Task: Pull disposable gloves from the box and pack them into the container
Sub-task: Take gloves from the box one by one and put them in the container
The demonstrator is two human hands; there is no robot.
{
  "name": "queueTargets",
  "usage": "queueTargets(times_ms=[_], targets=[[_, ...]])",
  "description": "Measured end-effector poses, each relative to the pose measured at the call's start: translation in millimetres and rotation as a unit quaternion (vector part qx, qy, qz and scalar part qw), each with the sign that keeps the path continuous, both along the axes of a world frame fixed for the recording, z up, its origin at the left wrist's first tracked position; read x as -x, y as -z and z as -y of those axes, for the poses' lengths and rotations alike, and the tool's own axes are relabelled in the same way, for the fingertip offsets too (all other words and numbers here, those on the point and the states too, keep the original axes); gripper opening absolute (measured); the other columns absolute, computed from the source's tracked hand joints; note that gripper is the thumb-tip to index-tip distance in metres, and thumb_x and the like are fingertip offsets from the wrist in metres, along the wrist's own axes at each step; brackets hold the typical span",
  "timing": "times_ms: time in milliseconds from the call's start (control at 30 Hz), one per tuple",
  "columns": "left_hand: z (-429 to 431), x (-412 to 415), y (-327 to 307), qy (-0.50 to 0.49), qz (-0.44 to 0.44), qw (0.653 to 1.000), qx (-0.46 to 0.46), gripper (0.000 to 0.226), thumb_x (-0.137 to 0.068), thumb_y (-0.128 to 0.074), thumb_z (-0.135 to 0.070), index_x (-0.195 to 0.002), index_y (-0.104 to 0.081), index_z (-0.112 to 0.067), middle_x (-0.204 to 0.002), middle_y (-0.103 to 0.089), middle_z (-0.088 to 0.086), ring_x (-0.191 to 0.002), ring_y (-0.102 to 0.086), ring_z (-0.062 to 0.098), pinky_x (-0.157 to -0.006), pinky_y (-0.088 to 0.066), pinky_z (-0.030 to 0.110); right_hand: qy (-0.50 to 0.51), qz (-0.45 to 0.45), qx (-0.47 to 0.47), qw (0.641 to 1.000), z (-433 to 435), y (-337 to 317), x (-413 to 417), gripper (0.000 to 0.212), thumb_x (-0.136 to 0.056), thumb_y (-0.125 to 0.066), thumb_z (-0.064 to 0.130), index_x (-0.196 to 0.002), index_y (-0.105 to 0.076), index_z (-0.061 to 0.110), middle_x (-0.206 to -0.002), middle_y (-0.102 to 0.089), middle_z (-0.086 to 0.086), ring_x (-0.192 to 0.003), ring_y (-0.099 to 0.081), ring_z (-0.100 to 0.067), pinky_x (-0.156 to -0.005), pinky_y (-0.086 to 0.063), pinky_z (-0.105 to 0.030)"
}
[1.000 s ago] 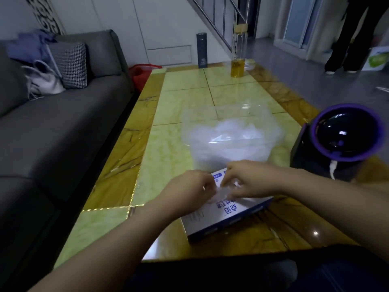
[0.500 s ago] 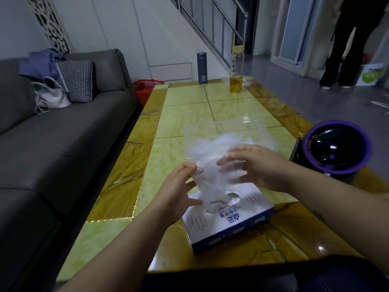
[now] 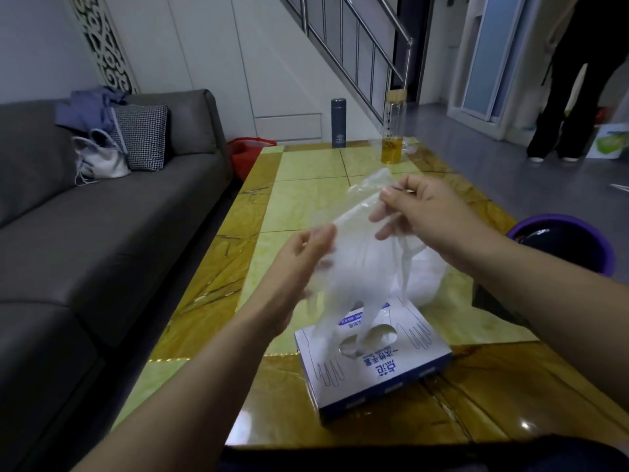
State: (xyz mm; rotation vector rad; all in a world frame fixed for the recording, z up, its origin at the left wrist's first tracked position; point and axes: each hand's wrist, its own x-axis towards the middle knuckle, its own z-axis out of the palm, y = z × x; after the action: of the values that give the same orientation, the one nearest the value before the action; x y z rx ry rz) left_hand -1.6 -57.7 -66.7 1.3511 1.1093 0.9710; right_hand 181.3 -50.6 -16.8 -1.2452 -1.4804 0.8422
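A white and blue glove box [image 3: 374, 366] lies flat on the table near its front edge, with an oval opening on top. A clear disposable glove [image 3: 350, 264] hangs above the box, its fingers trailing down to the opening. My left hand [image 3: 303, 264] pinches the glove's left edge. My right hand [image 3: 418, 212] holds its upper right edge, higher and farther back. The clear plastic container [image 3: 429, 277], with crumpled gloves inside, stands just behind the box and is mostly hidden by the glove and my right forearm.
The yellow marble table [image 3: 306, 199] carries a dark flask [image 3: 338, 122] and a glass bottle of yellow liquid [image 3: 394, 127] at its far end. A grey sofa [image 3: 102, 216] runs along the left. A purple-rimmed black bowl-shaped object [image 3: 565, 243] sits at the right. A person stands at far right.
Both hands have risen from the box, drawing a glove up out of the opening and spreading it between them. The view has tilted upward.
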Motion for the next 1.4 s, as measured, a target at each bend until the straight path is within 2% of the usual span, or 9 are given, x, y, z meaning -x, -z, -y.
queueTargets(times_ms=[167,367,567,700,867,933,1000,1133,1400], targets=[[-27,0,-26,-0.072,-0.050,0.990,-0.111,0.020,-0.090,-0.062,-0.013,-0.109,-0.059,-0.021,-0.083,-0.066,-0.003,-0.070,-0.067,0.002,-0.059,-0.048,0.022,0.004,-0.064,0.062,0.996,-15,-8,-8,0.005,-0.097,-0.051,0.012,-0.099,-0.054,0.009,-0.086,-0.069,-0.014,-0.070,-0.070,-0.028,-0.067,-0.056,-0.038],[-55,13,-47,-0.052,-0.097,0.990,-0.090,0.016,-0.092,-0.060,-0.013,-0.108,-0.062,-0.015,-0.085,-0.066,-0.001,-0.059,-0.065,-0.001,-0.060,-0.053,0.022,-0.034,0.010,0.111,0.993,-18,2,-24,0.050,-0.070,-0.076,0.026,-0.109,-0.044,0.028,-0.115,-0.062,-0.007,-0.090,-0.068,-0.018,-0.066,-0.057,-0.030],[-76,19,-47,-0.042,-0.102,0.991,-0.072,0.012,-0.091,-0.061,-0.012,-0.100,-0.062,-0.020,-0.088,-0.065,0.001,-0.068,-0.064,0.007,-0.077,-0.054,0.031,-0.122,0.178,0.104,0.971,-27,16,-31,0.018,-0.083,-0.066,-0.003,-0.078,-0.064,0.015,-0.112,-0.067,0.001,-0.077,-0.067,-0.004,-0.068,-0.053,-0.019],[-94,29,-41,-0.080,-0.111,0.988,-0.068,0.014,-0.088,-0.065,-0.012,-0.101,-0.065,-0.017,-0.082,-0.062,0.000,-0.069,-0.058,0.010,-0.063,-0.048,0.022,-0.121,0.244,0.114,0.955,-38,10,-45,0.034,-0.084,-0.070,0.009,-0.103,-0.067,0.037,-0.084,-0.071,0.018,-0.076,-0.066,0.002,-0.075,-0.047,-0.014],[-111,14,-52,-0.164,-0.171,0.933,-0.272,0.011,-0.092,-0.060,-0.019,-0.101,-0.065,-0.018,-0.088,-0.067,-0.010,-0.077,-0.063,0.000,-0.069,-0.051,0.015,0.003,0.312,0.045,0.949,-64,5,-44,0.025,-0.088,-0.067,0.020,-0.108,-0.068,0.034,-0.099,-0.065,0.011,-0.080,-0.059,-0.002,-0.069,-0.042,-0.014],[-107,3,-58,-0.210,-0.210,0.867,-0.399,0.010,-0.092,-0.059,-0.020,-0.098,-0.067,-0.017,-0.089,-0.067,-0.008,-0.084,-0.064,0.007,-0.077,-0.053,0.025,0.054,0.193,0.053,0.978,-68,1,-43,0.012,-0.093,-0.058,0.027,-0.095,-0.070,0.025,-0.087,-0.061,0.006,-0.063,-0.048,-0.001,-0.060,-0.038,-0.016],[-100,-6,-59,-0.214,-0.233,0.790,-0.525,0.010,-0.089,-0.060,-0.018,-0.095,-0.068,-0.014,-0.090,-0.069,-0.004,-0.083,-0.064,0.014,-0.074,-0.053,0.033,0.004,-0.034,0.167,0.985,-70,-7,-41,0.045,-0.097,-0.044,0.045,-0.089,-0.072,0.011,-0.077,-0.062,-0.004,-0.057,-0.051,-0.009,-0.054,-0.043,-0.020],[-86,-22,-37,-0.125,-0.285,0.667,-0.677,0.010,-0.087,-0.060,-0.013,-0.087,-0.069,-0.011,-0.083,-0.070,0.000,-0.072,-0.064,0.016,-0.070,-0.049,0.029,-0.118,-0.248,0.321,0.907,-71,-5,-42,0.091,-0.080,-0.033,0.079,-0.118,-0.059,0.001,-0.106,-0.070,-0.019,-0.090,-0.070,-0.029,-0.070,-0.059,-0.035],[-98,-18,23,0.090,-0.396,0.695,-0.593,0.020,-0.089,-0.051,-0.023,-0.095,-0.069,-0.016,-0.097,-0.070,-0.001,-0.081,-0.066,0.019,-0.072,-0.054,0.035,-0.013,-0.283,0.287,0.915,-84,37,-30,0.080,-0.078,-0.070,0.038,-0.145,-0.029,0.025,-0.128,-0.050,-0.026,-0.111,-0.055,-0.033,-0.081,-0.053,-0.038]])
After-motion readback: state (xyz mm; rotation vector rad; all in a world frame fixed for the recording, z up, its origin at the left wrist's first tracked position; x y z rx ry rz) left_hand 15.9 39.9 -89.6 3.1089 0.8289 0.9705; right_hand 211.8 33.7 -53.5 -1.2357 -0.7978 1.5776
